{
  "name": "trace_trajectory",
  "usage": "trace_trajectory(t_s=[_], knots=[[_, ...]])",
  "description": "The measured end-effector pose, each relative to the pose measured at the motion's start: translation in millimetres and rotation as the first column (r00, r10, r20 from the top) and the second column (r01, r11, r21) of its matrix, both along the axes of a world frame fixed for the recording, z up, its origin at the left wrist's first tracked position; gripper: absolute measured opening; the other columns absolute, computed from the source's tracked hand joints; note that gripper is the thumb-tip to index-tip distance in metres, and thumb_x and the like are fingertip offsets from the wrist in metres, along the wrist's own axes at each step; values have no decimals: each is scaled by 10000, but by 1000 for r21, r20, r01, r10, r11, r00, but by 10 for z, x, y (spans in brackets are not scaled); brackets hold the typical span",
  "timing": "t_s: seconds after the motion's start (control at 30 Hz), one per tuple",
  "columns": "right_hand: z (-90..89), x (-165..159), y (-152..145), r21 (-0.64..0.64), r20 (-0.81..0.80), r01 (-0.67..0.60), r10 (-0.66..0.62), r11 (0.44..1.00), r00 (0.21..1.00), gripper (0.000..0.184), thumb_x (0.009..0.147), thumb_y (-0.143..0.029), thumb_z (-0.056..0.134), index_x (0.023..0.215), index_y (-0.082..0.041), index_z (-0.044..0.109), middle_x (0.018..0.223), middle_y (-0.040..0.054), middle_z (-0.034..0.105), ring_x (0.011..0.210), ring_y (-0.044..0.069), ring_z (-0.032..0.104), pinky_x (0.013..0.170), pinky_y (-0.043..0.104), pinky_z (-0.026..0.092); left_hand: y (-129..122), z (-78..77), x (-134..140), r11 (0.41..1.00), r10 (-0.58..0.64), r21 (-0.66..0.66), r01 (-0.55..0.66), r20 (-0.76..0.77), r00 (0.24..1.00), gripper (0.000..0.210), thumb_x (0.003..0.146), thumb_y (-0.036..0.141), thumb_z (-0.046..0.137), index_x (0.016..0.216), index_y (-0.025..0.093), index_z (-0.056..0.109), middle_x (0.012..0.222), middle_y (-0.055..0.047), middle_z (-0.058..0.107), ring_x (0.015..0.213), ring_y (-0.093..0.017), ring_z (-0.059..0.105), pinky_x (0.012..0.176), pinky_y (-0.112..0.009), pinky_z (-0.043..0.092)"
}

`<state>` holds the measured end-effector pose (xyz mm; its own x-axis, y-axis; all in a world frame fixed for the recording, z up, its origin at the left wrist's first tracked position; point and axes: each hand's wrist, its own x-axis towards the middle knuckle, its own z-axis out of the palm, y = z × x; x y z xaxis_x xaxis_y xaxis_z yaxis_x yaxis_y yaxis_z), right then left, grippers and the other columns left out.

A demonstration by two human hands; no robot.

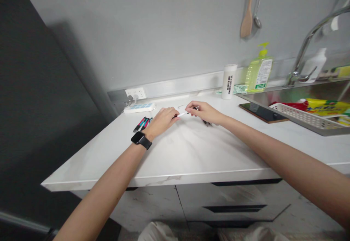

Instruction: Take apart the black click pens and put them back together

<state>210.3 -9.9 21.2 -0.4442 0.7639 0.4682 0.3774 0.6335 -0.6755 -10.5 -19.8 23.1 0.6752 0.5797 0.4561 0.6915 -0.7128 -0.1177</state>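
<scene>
A slim pen (182, 114) with a white middle and dark ends spans the gap between my two hands, just above the counter. My left hand (165, 119), wearing a black watch, has its fingers closed on the pen's left end. With a pinch, my right hand (201, 110) grips the dark right end. Several pink, teal and black pens (142, 124) lie side by side just left of my left hand. Small dark pieces (207, 123) lie beneath my right hand, partly hidden by it.
Behind my left hand are a white power strip (140, 108) and a wall socket (136, 93). Farther right stand a white bottle (229, 81) and a green soap dispenser (259, 71). A dark phone (262, 112) lies beside the sink, near a white perforated basket (303, 119).
</scene>
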Motion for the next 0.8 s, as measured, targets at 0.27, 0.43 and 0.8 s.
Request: trace_trajectory(t_s=[0.27, 0.43, 0.8], knots=[[8, -95, -9, -389, -373, -40, -117, 920, 921, 249, 767, -397, 644, 752, -153, 592, 611, -10, 566, 487, 58, 437, 459, 176, 358, 2, -8, -42, 997, 53, 63, -53, 2, 999, 254, 923, 371, 468, 1033, 152, 537, 1012, -76, 618, 935, -204, 565, 865, -336, 362], [9, -89, -17, -500, -429, -100, -146, 860, 892, 158, 839, -271, 595, 748, -144, 571, 589, -7, 576, 465, 48, 459, 431, 150, 358, 5, -2, -34, 990, 95, 110, -91, -37, 995, 212, 937, 324, 453, 1030, 154, 539, 996, -77, 635, 923, -204, 577, 849, -333, 349], [-29, -75, 19, -554, -417, -121, -149, 824, 897, 94, 866, -222, 581, 809, -148, 590, 761, 65, 715, 569, 77, 618, 506, 143, 479, 34, 2, -56, 960, 95, 271, -69, -84, 992, 193, 924, 320, 496, 992, 156, 569, 914, -67, 666, 855, -199, 600, 807, -336, 372]])
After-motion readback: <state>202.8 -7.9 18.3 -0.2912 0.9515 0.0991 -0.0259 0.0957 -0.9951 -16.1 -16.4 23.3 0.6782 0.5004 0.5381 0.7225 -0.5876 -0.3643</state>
